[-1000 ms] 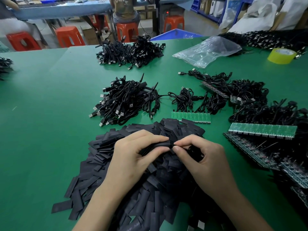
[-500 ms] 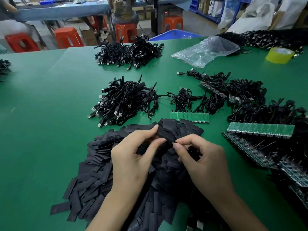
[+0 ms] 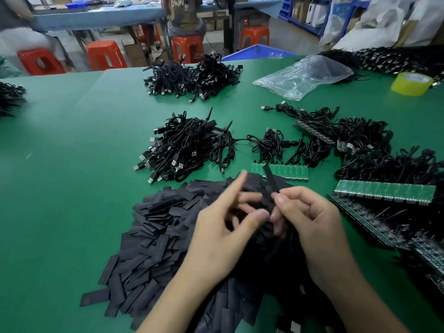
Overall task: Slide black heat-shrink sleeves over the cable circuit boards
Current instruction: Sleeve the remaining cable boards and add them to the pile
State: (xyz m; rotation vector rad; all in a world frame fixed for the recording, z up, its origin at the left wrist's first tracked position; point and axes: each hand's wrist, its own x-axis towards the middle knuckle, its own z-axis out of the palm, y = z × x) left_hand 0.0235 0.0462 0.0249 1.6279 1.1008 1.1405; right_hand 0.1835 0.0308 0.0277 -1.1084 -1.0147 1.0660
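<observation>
Black sleeve (image 3: pixel 270 177) tilted, pinched in right hand (image 3: pixel 312 224)

Bare green table (image 3: pixel 72 188) left of sleeve pile (image 3: pixel 153 236); cable bundles (image 3: pixel 185 147) ahead, board strips (image 3: pixel 384 195) right

Single view, worn on the head, wide-angle. Faces forward and down across the green counter (image 3: pixel 72 188), which fills most of the frame. Very near the left hand (image 3: pixel 223 234) and right hand (image 3: pixel 312 227), lower centre, forearms entering from the bottom edge. Counter's far edge crosses the upper quarter; orange stools (image 3: pixel 105 56) beyond, small, along the top.
</observation>
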